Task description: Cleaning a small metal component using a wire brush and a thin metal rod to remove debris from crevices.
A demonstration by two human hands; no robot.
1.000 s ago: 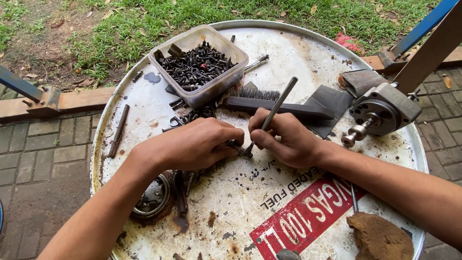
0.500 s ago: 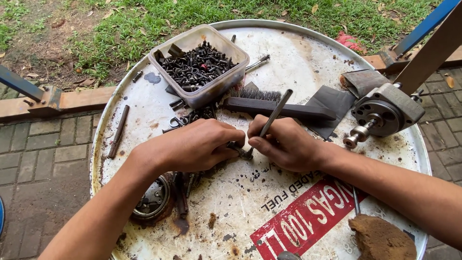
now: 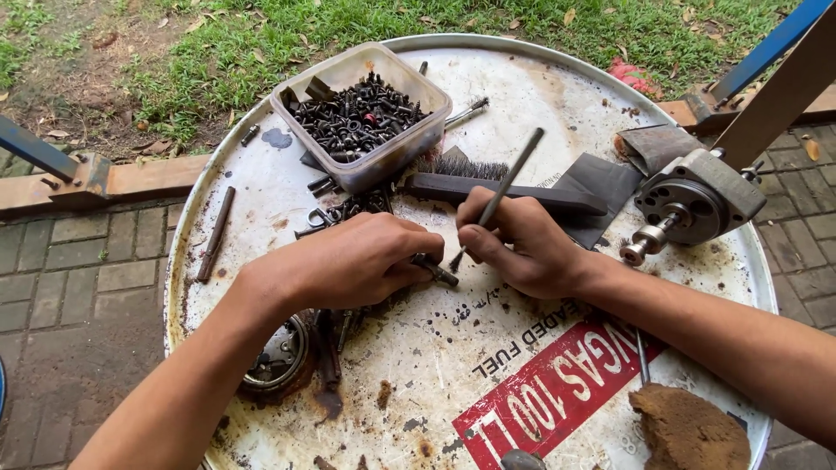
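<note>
A: Entry. Left hand (image 3: 353,261) curled shut over a small dark bolt (image 3: 434,270); only its end shows past the fingertips. It sits low over the white drum-lid tabletop (image 3: 261,187), near the middle.

B: Right hand (image 3: 522,248)?

A: Closed round a thin metal rod (image 3: 501,196), held like a pen, slanting up and away. The tip comes down just beside the bolt's exposed end. Touching or a hair apart, cannot tell.

B: Risks as you judge them?

A: First, the rod tip skating off the bolt. The contact patch is small and the left fingertips lie right beside it, so a slip would likely jab them.

B: And the bolt itself?

A: Pinched by little of its length. A sideways push could roll it out of the grip into the loose dark hardware (image 3: 348,209) lying just behind the left hand, where it would be hard to pick out.

B: Surroundings?

A: Plastic tub (image 3: 431,135) full of black screws stands just beyond the hands, with a wire brush (image 3: 505,187) beside it. A pump-like metal part (image 3: 697,200) sits to the right, its shaft pointing toward the right wrist. A jerk backward after a slip could knock the wrist on that shaft; a jerk forward could tip the tub.
</note>
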